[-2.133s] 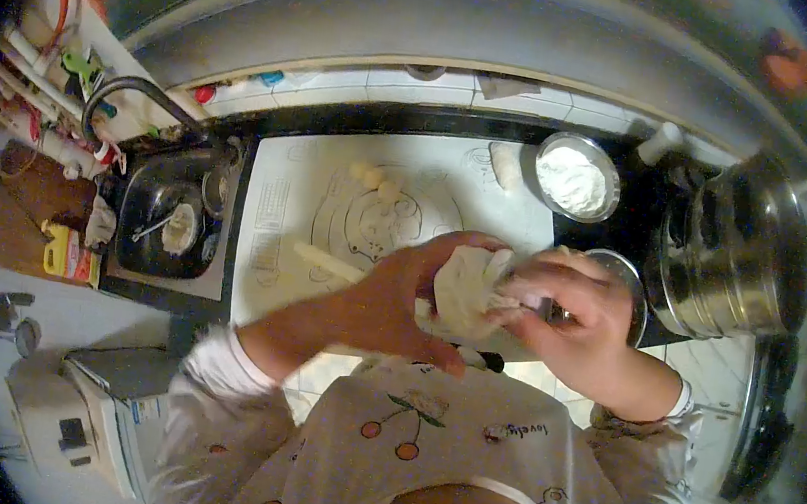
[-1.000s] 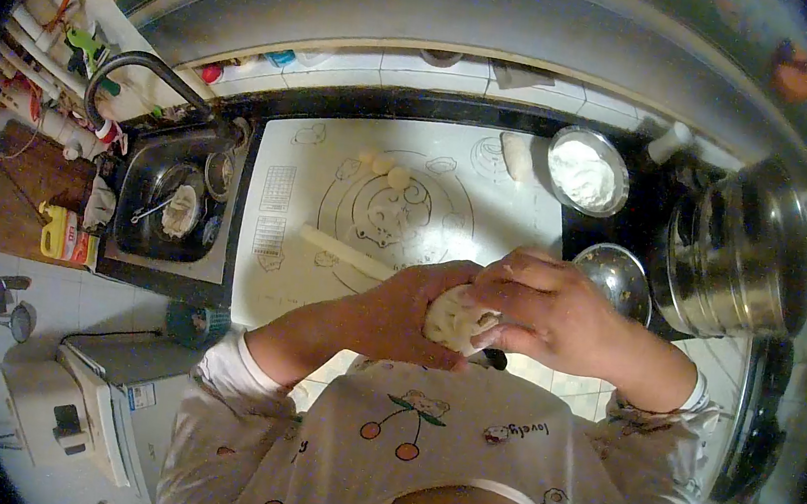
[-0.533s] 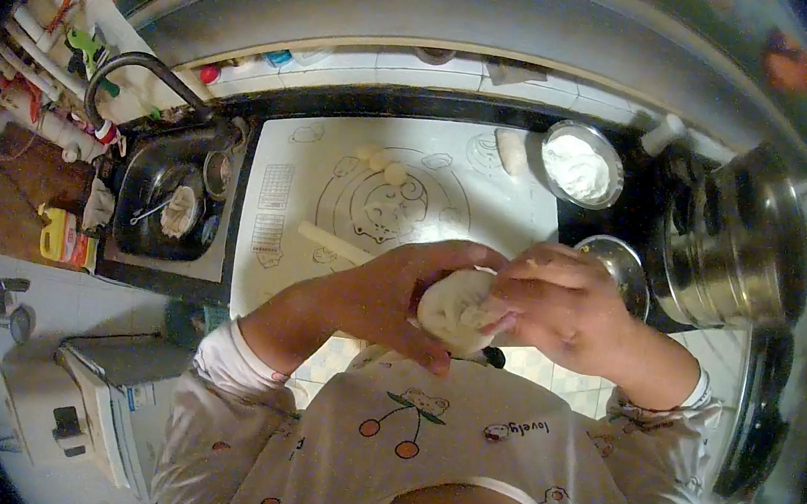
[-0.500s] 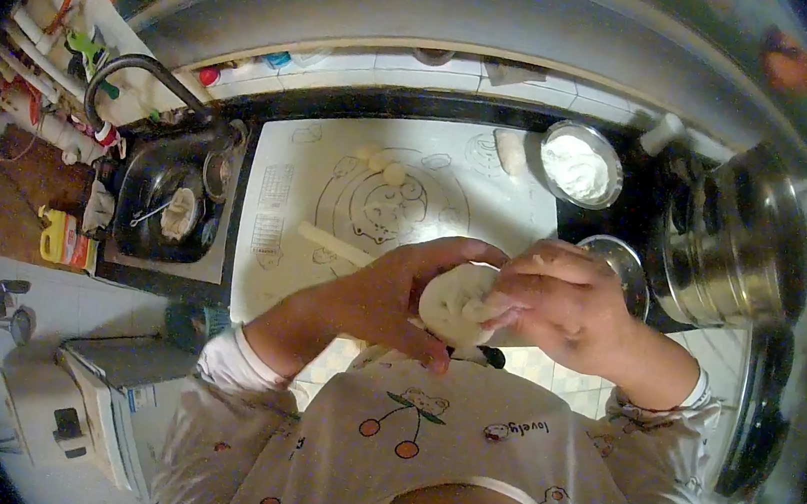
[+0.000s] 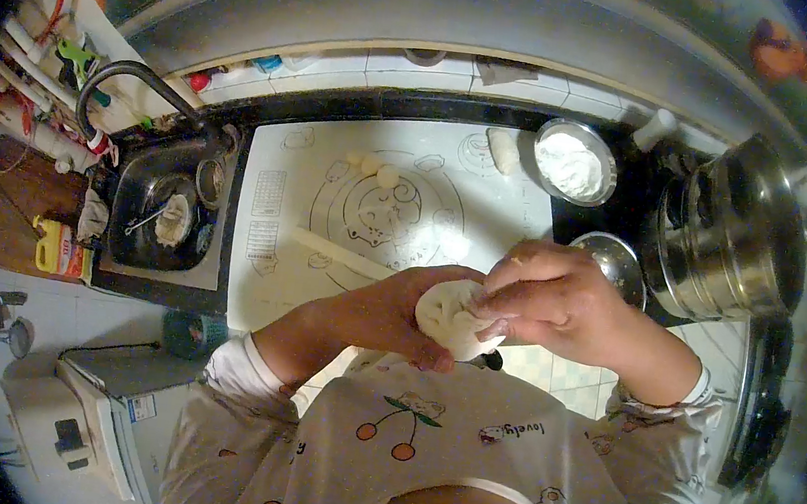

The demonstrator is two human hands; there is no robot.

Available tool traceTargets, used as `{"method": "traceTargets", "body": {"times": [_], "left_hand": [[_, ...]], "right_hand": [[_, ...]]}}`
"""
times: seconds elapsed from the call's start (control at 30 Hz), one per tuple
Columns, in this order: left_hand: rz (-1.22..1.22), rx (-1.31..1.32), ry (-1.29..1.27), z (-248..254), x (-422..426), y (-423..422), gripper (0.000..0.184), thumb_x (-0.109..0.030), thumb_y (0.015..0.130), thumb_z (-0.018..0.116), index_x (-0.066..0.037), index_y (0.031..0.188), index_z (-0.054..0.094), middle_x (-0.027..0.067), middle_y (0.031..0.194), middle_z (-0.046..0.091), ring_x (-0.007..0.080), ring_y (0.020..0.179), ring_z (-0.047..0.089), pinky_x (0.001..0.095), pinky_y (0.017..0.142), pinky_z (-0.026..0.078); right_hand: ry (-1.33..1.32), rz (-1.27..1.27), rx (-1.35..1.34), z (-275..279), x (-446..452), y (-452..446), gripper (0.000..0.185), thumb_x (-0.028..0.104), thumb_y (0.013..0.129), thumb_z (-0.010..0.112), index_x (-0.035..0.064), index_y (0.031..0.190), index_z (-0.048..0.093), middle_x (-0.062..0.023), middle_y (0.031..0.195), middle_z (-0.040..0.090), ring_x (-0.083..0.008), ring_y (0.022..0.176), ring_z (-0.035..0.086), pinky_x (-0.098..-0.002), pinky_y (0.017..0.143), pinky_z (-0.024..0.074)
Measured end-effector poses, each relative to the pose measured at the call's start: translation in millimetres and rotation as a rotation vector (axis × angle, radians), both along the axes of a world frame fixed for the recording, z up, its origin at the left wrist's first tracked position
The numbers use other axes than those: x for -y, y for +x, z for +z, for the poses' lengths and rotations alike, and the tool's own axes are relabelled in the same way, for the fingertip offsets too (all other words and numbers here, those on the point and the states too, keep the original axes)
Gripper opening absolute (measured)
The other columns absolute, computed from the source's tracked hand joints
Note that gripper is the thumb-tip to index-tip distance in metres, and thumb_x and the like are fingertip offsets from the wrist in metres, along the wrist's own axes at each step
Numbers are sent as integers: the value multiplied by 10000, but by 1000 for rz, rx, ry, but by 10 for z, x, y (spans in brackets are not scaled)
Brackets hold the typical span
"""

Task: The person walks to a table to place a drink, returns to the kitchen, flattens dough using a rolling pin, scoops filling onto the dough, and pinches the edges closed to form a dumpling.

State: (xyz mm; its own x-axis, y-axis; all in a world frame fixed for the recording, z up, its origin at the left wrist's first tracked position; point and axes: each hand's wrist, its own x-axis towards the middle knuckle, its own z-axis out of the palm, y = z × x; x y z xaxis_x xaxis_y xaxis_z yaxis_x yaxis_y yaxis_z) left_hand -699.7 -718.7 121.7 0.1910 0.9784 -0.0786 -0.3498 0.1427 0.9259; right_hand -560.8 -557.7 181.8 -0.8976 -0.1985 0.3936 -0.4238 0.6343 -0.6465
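Note:
A round white piece of dough [image 5: 453, 321] with folds on its top is held in front of my chest, over the near edge of the printed white mat [image 5: 282, 172]. My left hand [image 5: 406, 315] wraps round its left side. The fingers of my right hand [image 5: 544, 300] pinch the folds at its right. Behind my left hand a pale rolling pin [image 5: 338, 252] lies on the mat. Several small dough balls [image 5: 388, 177] sit farther back, and a longer dough piece [image 5: 502, 151] is near the mat's back right corner.
A steel bowl of white flour [image 5: 572, 164] stands right of the mat, with another metal bowl [image 5: 614, 263] nearer me. Stacked steel pots [image 5: 743, 238] are at the right. At the left are a black sink [image 5: 140, 225] with a faucet [image 5: 139, 70] and a yellow bottle [image 5: 49, 247].
The dough has turned and tilted between my hands, and my right fingers have shifted along its folds. The whole view has moved slightly.

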Motion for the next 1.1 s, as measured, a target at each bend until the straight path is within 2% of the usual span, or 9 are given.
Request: {"method": "traceTargets", "body": {"times": [0.33,0.43,0.47,0.57,0.73,0.83,0.93,1.07,1.1], "left_hand": [[-292,8,-20,-112,-7,-90,644,-132,618,796,-74,1171,472,25,947,575,97,719,552,221,553,465],[-276,-9,-46,-130,10,-133,660,-117,605,796,-85,1181,475,26,947,571,97,715,550,218,545,464],[-222,8,-50,-156,27,-148,670,-115,600,797,-89,1186,475,26,951,571,97,715,549,217,544,465],[-115,-16,-12,-214,19,-197,732,-138,574,815,-99,1215,464,29,1002,566,109,753,555,230,571,473],[-27,38,-54,-213,34,-189,801,-228,558,846,-80,1235,444,44,1069,549,150,896,543,281,742,471],[-1,-118,-50,-241,47,-196,839,-290,544,857,-67,1234,435,51,1067,551,159,955,525,296,807,445],[74,-31,20,-494,79,-189,754,-290,624,813,-60,1232,430,71,1065,555,190,988,536,306,792,462],[182,412,-272,-742,170,-305,519,-216,797,657,-42,1228,425,113,1052,561,215,1006,555,315,777,489],[265,-19,-193,-1091,235,-394,520,-205,797,655,-43,1232,420,113,1054,563,207,997,558,306,778,485]], "right_hand": [[-148,299,41,-143,-33,-140,165,155,689,741,63,810,678,-50,835,638,-207,717,611,-308,622,485],[-171,184,72,-172,-22,-187,268,209,636,784,58,830,677,-62,819,631,-181,705,605,-287,609,483],[-261,118,262,-16,-62,-146,373,266,617,789,72,909,661,-81,832,617,-219,756,599,-312,646,482],[-344,-79,68,-106,-182,-76,431,234,543,849,50,892,675,-88,793,614,-151,682,587,-251,583,465],[-364,-141,51,-264,39,-100,192,102,602,803,58,745,682,-48,699,614,-159,667,584,-269,579,452],[-424,-139,145,-437,116,-153,128,83,658,759,76,752,672,-57,717,606,-181,691,586,-296,612,464],[-508,-302,135,-544,87,-121,132,75,701,722,58,818,663,-45,738,608,-141,689,570,-271,609,441],[-694,-687,231,-1260,48,51,143,95,762,683,29,886,653,-32,793,624,-97,721,560,-230,636,429],[-751,-803,288,-1443,67,103,138,99,771,678,27,887,654,-32,799,625,-94,725,560,-226,640,430]]}}
